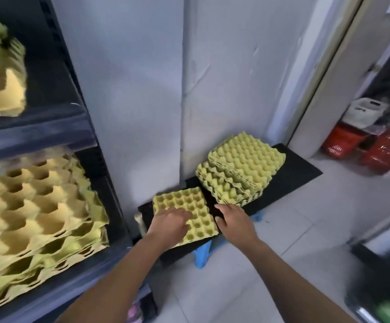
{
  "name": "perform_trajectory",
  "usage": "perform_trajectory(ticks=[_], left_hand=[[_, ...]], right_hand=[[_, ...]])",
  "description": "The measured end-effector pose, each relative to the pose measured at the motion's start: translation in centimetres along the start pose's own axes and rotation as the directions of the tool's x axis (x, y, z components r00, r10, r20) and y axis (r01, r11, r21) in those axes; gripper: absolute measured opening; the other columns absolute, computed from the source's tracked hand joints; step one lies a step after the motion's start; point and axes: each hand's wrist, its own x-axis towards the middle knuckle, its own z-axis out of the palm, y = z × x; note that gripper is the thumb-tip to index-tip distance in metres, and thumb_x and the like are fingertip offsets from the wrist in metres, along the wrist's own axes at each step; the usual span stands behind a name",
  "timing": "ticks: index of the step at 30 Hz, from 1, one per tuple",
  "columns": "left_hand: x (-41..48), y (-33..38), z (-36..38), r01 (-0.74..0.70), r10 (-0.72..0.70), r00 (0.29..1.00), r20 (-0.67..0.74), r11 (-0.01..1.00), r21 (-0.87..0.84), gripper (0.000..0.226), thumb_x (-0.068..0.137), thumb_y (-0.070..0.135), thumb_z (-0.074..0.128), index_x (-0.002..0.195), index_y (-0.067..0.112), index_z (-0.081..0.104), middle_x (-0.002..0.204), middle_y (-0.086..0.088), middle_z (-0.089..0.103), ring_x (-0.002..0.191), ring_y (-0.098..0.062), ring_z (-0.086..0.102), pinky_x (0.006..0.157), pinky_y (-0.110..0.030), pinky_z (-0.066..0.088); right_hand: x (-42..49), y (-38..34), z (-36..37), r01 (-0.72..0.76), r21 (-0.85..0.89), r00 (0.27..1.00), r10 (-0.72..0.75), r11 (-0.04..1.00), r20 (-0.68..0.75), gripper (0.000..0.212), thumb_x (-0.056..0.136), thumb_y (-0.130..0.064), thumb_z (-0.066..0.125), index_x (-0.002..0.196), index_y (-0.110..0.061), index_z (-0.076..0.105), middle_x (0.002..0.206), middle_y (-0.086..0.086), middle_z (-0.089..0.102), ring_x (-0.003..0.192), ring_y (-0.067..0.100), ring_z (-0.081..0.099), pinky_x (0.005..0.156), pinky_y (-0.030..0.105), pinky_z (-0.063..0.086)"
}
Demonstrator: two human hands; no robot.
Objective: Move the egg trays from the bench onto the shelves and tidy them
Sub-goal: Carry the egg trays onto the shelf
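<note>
Hugging the white wall [142,89] stands a black bench [293,176].

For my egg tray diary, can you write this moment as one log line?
left hand: resting flat on single tray | right hand: open at its right edge | tray stack: on bench

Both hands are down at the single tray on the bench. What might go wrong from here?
1. The single tray lies near the front edge of the bench; the left hand, resting on top, might slide it off.
2. The right hand is close to the skewed bench stack and might knock its offset top trays.
3. The shelf stack is already uneven, so another tray may not nest and could slip.
</note>
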Motion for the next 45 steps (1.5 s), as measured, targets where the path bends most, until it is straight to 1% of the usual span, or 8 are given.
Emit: perform_trajectory(ticks=[10, 14, 21, 26, 29, 35, 40, 45], left_hand=[[10.6, -1.6, 8.3, 0.328, -0.286, 0.909, 0.302, 0.939, -0.101, 0.043, 0.094, 0.039, 0.042, 0.137, 0.035, 0.038, 0.14, 0.008, 0.043, 0.128, -0.016, 0.041, 0.099, -0.034, 0.035], [12.0, -2.1, 13.8, 0.526, -0.439, 0.811, 0.386, 0.837, -0.153, 0.051, 0.093, 0.036, 0.044, 0.141, 0.033, 0.031, 0.145, 0.005, 0.036, 0.128, -0.017, 0.038, 0.097, -0.033, 0.039], [13.4, -4.3, 23.5, 0.809, -0.679, 0.587, 0.442, 0.517, -0.281, 0.061, 0.092, 0.033, 0.051, 0.145, 0.018, 0.025, 0.147, -0.003, 0.028, 0.133, -0.023, 0.031, 0.1, -0.04, 0.038], [14.3, -7.7, 31.0, 0.879, -0.776, 0.472, 0.419, 0.376, -0.293, 0.069, 0.09, 0.031, 0.054, 0.146, 0.013, 0.018, 0.152, -0.008, 0.015, 0.137, -0.028, 0.021, 0.104, -0.041, 0.034], [15.2, -9.6, 34.2, 0.935, -0.834, 0.327, 0.444, 0.217, -0.282, 0.078, 0.092, 0.034, 0.053, 0.15, 0.013, 0.005, 0.155, -0.007, 0.004, 0.141, -0.03, 0.012, 0.109, -0.044, 0.027], [15.5, -12.8, 38.3, 0.886, -0.822, 0.143, 0.552, -0.142, -0.441, 0.062, 0.08, 0.038, 0.065, 0.132, 0.013, 0.042, 0.132, -0.012, 0.039, 0.115, -0.037, 0.046, 0.092, -0.046, 0.044], [15.0, -13.6, 38.2, 0.853, -0.823, 0.098, 0.559, -0.22, -0.473, 0.034, 0.073, 0.022, 0.072, 0.1, 0.01, 0.055, 0.106, -0.013, 0.056, 0.086, -0.029, 0.057, 0.079, -0.043, 0.053], [15.1, -12.2, 36.5, 0.865, -0.859, 0.134, 0.494, -0.142, -0.48, 0.035, 0.08, 0.011, 0.063, 0.111, 0.009, 0.046, 0.098, -0.012, 0.056, 0.085, -0.03, 0.056, 0.073, -0.039, 0.048]], right_hand=[[10.2, 10.7, 4.3, -0.185, 0.152, 0.924, 0.119, 0.971, 0.364, 0.053, 0.096, -0.031, 0.046, 0.146, -0.015, 0.033, 0.14, 0.01, 0.045, 0.128, 0.025, 0.045, 0.104, 0.039, 0.039], [13.6, 13.9, 8.5, -0.23, 0.181, 0.864, 0.115, 0.956, 0.49, 0.055, 0.097, -0.029, 0.046, 0.147, -0.013, 0.029, 0.143, 0.011, 0.042, 0.129, 0.024, 0.044, 0.105, 0.038, 0.038], [18.4, 17.1, 18.7, -0.302, 0.125, 0.763, 0.161, 0.945, 0.626, 0.05, 0.097, -0.028, 0.046, 0.14, -0.006, 0.036, 0.138, 0.015, 0.044, 0.124, 0.029, 0.047, 0.101, 0.036, 0.04], [21.1, 18.2, 26.9, -0.363, 0.118, 0.748, 0.213, 0.924, 0.628, 0.049, 0.094, -0.031, 0.048, 0.137, -0.009, 0.04, 0.13, 0.018, 0.044, 0.118, 0.035, 0.049, 0.095, 0.037, 0.041], [22.3, 18.7, 31.1, -0.47, 0.187, 0.742, 0.271, 0.863, 0.614, 0.049, 0.09, -0.033, 0.053, 0.131, -0.008, 0.041, 0.127, 0.017, 0.045, 0.115, 0.035, 0.049, 0.087, 0.035, 0.04], [23.8, 19.1, 35.6, -0.553, 0.195, 0.739, 0.368, 0.81, 0.564, 0.045, 0.092, -0.031, 0.051, 0.129, -0.006, 0.044, 0.126, 0.017, 0.048, 0.112, 0.034, 0.051, 0.089, 0.036, 0.04], [24.1, 19.2, 35.4, -0.591, 0.182, 0.746, 0.446, 0.786, 0.494, 0.032, 0.086, -0.013, 0.048, 0.117, -0.008, 0.055, 0.115, 0.015, 0.059, 0.103, 0.034, 0.058, 0.088, 0.04, 0.048], [23.6, 19.3, 34.2, -0.541, 0.162, 0.786, 0.427, 0.825, 0.447, 0.027, 0.09, -0.016, 0.047, 0.116, -0.012, 0.054, 0.111, 0.009, 0.06, 0.105, 0.029, 0.057, 0.081, 0.036, 0.043]])
